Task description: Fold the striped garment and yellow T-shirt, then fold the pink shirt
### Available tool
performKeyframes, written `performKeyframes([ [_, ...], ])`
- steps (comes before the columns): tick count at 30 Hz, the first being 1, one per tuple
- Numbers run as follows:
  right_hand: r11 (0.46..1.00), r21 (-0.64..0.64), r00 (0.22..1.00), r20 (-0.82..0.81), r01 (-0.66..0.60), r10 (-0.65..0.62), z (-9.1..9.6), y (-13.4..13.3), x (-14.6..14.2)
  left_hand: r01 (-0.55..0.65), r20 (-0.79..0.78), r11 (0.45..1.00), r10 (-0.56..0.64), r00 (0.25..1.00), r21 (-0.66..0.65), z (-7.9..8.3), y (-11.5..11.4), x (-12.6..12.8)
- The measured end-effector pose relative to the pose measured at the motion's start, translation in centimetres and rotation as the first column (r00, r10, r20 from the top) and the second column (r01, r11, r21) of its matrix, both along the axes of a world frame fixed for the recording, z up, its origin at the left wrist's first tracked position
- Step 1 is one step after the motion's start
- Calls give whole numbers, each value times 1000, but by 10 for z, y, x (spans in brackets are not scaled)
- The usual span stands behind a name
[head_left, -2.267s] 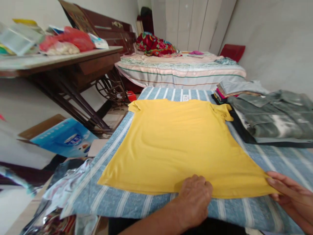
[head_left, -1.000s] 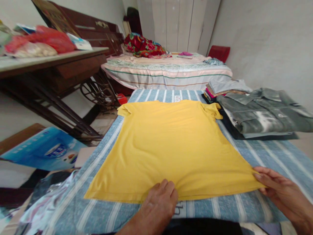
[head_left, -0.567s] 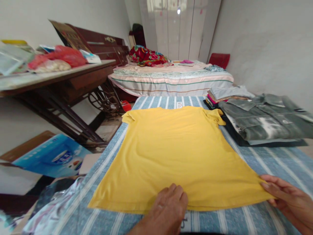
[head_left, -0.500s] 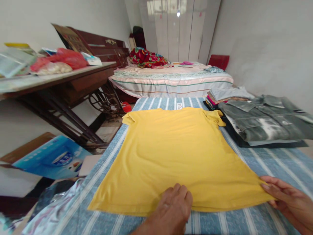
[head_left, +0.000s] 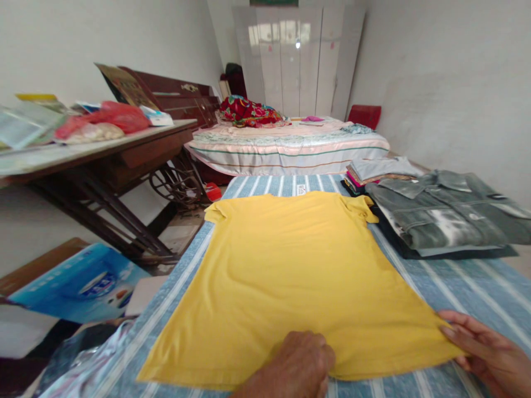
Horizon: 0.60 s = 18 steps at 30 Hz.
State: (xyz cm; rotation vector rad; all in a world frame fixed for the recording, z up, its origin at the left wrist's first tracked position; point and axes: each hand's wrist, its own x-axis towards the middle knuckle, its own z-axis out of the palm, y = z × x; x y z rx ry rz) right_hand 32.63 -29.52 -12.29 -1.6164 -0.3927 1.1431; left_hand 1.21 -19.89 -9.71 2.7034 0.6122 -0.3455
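A yellow T-shirt (head_left: 282, 276) lies spread out on a blue and white striped cloth (head_left: 174, 301), its short sleeves at the far end and its hem towards me. My left hand (head_left: 296, 362) rests at the middle of the hem with its fingers curled down into the fabric; the fingertips are hidden. At the hem's right corner, my right hand (head_left: 483, 345) pinches the cloth between thumb and fingers, pulling that corner out to a point. Small wrinkles run along the shirt's left side.
Right of the shirt lie a folded grey denim jacket (head_left: 452, 213) and a stack of folded clothes (head_left: 379, 168). A sewing machine table (head_left: 136, 146) with bags on it stands left, above a blue box (head_left: 89, 282). A bed (head_left: 290, 146) is behind.
My view has tipped up slightly, so everything sits lower. The left hand has shifted a little right along the hem and its fingers are curled tighter. The right hand keeps its corner.
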Motion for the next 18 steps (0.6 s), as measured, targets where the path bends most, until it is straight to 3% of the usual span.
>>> performKeyframes([
  [5, 1000, -2, 999, -37, 11, -11, -1, 0, 0, 58, -20, 998, -59, 998, -31, -3, 2, 4],
  [10, 997, -4, 993, -88, 74, -74, -8, -1, -2, 74, 53, 993, -69, 996, -96, 15, 14, 8],
  [12, 997, 15, 992, -98, 82, -80, -11, -2, -2, 10, 108, 994, 2, 994, -111, 21, 22, 15],
  [14, 997, 37, 992, -100, 74, -70, -13, -2, -2, -136, 191, 990, 140, 972, -34, 20, 31, 23],
  [16, 997, 37, 992, -108, 68, -64, -13, -2, -2, -256, 255, 964, 229, 939, 76, 9, 38, 30],
  [18, 997, 29, 990, -123, 70, -66, -12, -2, -4, -277, 243, 952, 241, 940, 129, -6, 42, 33],
])
